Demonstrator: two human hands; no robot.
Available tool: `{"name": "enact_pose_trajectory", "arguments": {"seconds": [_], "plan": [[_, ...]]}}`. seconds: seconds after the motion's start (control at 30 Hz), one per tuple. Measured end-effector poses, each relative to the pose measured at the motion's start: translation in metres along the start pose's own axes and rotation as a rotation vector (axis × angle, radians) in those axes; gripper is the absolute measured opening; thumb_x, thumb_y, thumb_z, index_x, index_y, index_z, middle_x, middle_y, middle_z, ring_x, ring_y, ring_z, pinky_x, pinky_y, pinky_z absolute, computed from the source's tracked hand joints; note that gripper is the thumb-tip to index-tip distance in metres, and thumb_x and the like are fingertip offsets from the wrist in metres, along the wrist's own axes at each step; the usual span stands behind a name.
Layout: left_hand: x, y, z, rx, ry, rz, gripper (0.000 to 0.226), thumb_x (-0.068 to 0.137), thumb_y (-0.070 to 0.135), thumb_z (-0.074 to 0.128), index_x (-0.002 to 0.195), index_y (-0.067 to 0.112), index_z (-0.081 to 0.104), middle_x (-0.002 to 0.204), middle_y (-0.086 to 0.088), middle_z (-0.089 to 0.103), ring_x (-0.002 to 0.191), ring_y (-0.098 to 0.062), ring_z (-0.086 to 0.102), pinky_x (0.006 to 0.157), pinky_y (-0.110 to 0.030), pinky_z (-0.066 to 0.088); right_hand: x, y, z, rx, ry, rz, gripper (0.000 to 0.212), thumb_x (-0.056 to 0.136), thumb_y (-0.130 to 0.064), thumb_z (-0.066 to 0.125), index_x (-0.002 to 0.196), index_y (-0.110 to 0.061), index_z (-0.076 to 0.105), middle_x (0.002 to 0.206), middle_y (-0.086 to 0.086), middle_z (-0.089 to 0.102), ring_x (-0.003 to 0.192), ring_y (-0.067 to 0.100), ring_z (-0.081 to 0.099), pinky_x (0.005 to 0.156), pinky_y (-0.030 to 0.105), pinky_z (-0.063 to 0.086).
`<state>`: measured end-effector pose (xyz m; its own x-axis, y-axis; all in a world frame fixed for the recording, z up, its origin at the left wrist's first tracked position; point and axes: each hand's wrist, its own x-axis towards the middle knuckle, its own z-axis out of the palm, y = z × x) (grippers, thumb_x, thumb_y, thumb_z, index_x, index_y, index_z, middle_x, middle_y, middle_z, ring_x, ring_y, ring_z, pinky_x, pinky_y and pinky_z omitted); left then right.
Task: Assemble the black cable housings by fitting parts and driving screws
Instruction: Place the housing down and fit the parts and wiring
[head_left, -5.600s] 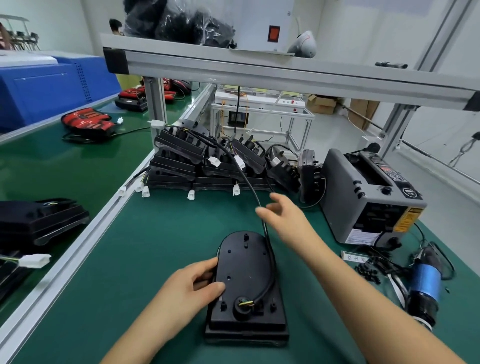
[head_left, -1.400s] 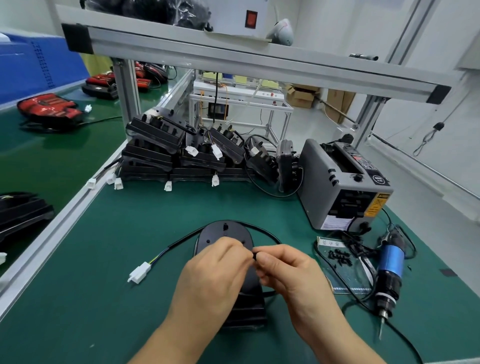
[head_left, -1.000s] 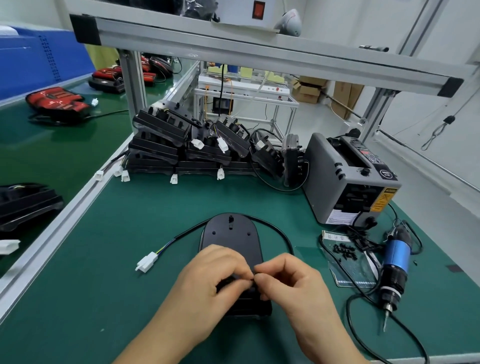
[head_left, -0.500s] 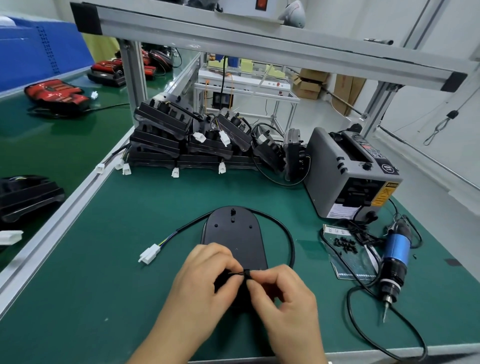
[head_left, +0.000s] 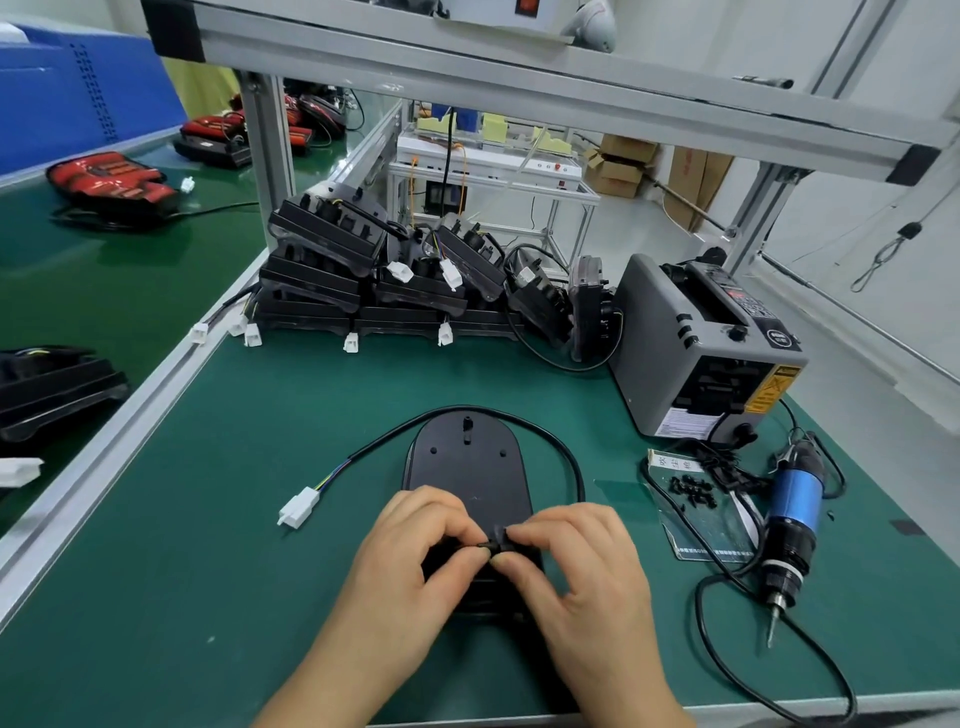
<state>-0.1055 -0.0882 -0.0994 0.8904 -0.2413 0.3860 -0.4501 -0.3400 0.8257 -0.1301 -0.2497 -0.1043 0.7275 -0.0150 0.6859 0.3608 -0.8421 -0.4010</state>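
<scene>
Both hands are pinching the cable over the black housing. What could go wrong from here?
1. The left hand and right hand hide the pinch point, so the cable might seat crooked in the black housing unnoticed.
2. The cable loops loosely round the housing's far end; a tug could drag the white connector.
3. The screwdriver cord curls by the near edge of the table; a forearm might snag it.

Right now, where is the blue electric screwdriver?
In the head view the blue screwdriver lies on the green mat at the right, tip toward the near edge, beside the black screws and just nearer than the grey tape dispenser.
</scene>
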Motion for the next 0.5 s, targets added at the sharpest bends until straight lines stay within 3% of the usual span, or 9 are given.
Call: {"name": "enact_pose_trajectory", "arguments": {"seconds": [0.2, 0.37, 0.5], "plan": [[0.013, 0.0, -0.018, -0.037, -0.177, -0.1, 0.014, 0.088, 0.019, 0.063, 0.081, 0.03, 0.067, 0.094, 0.019, 0.059, 0.096, -0.005, 0.057, 0.082, -0.014, 0.041, -0.002, 0.005, 0.004, -0.032, 0.016, -0.104, 0.025, 0.081, -0.038, 0.063, 0.073, -0.017, 0.071, 0.08, -0.011, 0.066, 0.08, 0.012, 0.055, 0.072, 0.031, 0.041], [0.035, 0.006, -0.024, 0.244, -0.437, -0.152, 0.02, 0.095, 0.031, 0.049, 0.091, 0.031, 0.069, 0.096, 0.016, 0.054, 0.096, 0.003, 0.053, 0.093, -0.025, 0.041, -0.002, 0.012, 0.007, -0.073, 0.074, -0.254, 0.022, 0.086, -0.03, 0.065, 0.075, -0.013, 0.073, 0.081, -0.005, 0.067, 0.077, 0.019, 0.056, 0.071, 0.032, 0.044], [0.045, 0.013, -0.024, 0.168, -0.484, -0.232, 0.019, 0.089, 0.028, 0.06, 0.078, 0.038, 0.071, 0.092, 0.013, 0.059, 0.088, 0.002, 0.057, 0.087, -0.023, 0.045, -0.002, 0.016, 0.009, -0.058, 0.076, -0.307, 0.019, 0.087, -0.025, 0.067, 0.076, -0.01, 0.072, 0.081, -0.003, 0.067, 0.075, 0.019, 0.056, 0.068, 0.032, 0.046]]}}
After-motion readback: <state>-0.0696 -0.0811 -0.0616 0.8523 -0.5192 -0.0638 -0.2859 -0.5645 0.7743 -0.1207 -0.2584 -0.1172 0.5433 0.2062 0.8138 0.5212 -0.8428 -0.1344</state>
